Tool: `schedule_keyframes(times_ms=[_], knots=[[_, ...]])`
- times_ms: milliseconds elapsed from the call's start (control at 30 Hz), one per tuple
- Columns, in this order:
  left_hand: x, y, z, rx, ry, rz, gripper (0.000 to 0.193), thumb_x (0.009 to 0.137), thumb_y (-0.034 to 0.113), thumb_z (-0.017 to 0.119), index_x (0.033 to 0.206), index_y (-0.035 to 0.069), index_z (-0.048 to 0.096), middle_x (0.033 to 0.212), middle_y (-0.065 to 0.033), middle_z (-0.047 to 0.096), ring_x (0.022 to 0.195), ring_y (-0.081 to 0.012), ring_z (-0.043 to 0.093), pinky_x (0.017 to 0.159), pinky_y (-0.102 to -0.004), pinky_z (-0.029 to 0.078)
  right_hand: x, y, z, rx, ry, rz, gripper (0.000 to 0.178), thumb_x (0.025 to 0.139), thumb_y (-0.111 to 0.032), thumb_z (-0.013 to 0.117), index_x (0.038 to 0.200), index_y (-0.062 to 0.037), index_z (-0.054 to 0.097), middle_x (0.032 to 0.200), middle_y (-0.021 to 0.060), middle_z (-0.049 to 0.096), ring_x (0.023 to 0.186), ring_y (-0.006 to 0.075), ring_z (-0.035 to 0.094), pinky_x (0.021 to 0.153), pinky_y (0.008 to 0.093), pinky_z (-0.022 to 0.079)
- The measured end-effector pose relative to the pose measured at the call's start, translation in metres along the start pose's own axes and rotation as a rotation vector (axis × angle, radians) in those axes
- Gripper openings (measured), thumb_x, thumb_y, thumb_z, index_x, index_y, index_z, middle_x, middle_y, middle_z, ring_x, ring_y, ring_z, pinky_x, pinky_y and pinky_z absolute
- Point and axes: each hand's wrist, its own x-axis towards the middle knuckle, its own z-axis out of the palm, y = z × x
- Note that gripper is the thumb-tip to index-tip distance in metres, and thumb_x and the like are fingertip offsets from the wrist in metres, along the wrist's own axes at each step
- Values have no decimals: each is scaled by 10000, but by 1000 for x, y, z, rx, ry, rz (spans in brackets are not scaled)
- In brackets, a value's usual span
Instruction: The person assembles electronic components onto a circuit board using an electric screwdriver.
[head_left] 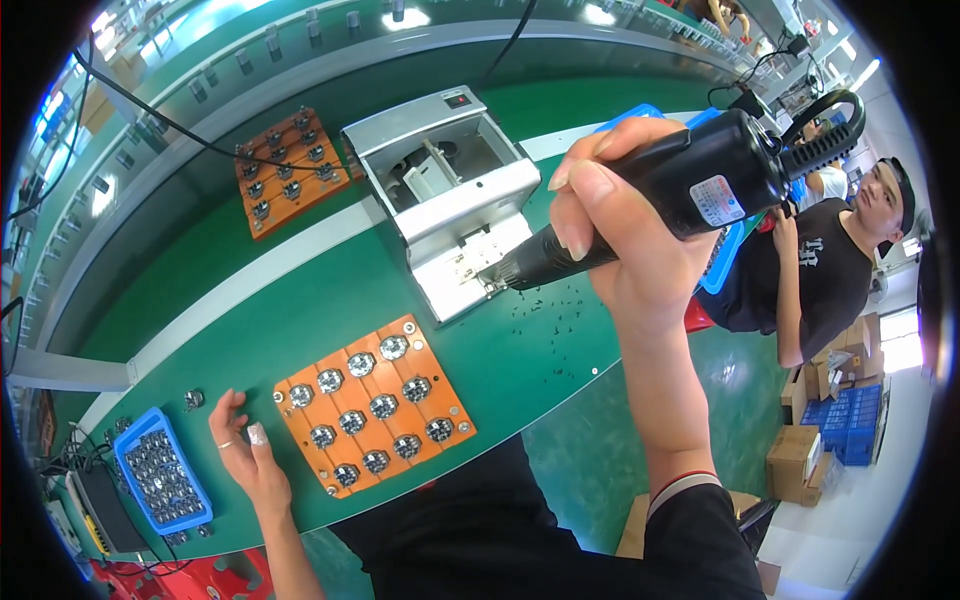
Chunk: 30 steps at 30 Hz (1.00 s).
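Note:
My right hand (pixel 635 210) is wrapped round a black electric screwdriver (pixel 700 165), held tilted with its tip down to the left. The tip reaches the brightly lit front of a grey box-shaped screw feeder (pixel 480 205); whether a screw sits on it is too small to tell. My left hand (pixel 255 460) holds nothing, its fingers apart and slightly bent, with a ring and a pale wrap on one fingertip. It hovers beside an orange fixture plate (pixel 410 367) bearing rows of small silver round metal parts (pixel 383 406).
Left of my left hand lies a blue tray (pixel 186 522) full of similar parts, with a loose part (pixel 194 400) nearby. Tiny dark screws (pixel 560 320) are scattered right of the feeder. Another loaded orange plate (pixel 310 200) lies at the back. A person (pixel 820 250) sits at right.

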Motion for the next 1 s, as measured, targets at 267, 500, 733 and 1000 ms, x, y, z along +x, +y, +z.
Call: schedule_keyframes(times_ms=[267, 500, 733, 1000], knots=[[1, 2, 1, 1, -3, -13, 472, 946, 201, 522, 1355, -31, 479, 1248, -142, 532, 1186, -227, 504, 988, -348, 364, 0, 3, 2, -11, 13, -14, 137, 779, 101, 694, 882, 43, 624, 743, 102, 667, 561, 104, 607, 504, 233, 485], [1, 1, 0, 9, 0, -9, 473, 951, 214, 521, 1355, -29, 480, 1244, -144, 540, 1189, -226, 508, 989, -350, 366, 3, -8, 1, -144, -79, 97, 208, 835, 97, 595, 1023, 24, 546, 834, 212, 637, 514, 155, 535, 488, 269, 435], [0, 1, 1, 7, -5, -14, 472, 956, 222, 522, 1356, -26, 480, 1248, -145, 540, 1194, -228, 506, 990, -350, 365, 1, -7, -2, 24, 65, 27, 143, 785, 102, 647, 912, 42, 621, 751, 114, 673, 549, 118, 589, 532, 251, 470], [-3, -1, -2, -25, 24, -2, 494, 949, 230, 541, 1361, -31, 465, 1267, -149, 523, 1205, -238, 498, 982, -368, 379, -6, -14, 0, 144, 72, 58, 177, 836, 56, 637, 1005, 42, 584, 826, 178, 669, 563, 154, 583, 521, 279, 465]])
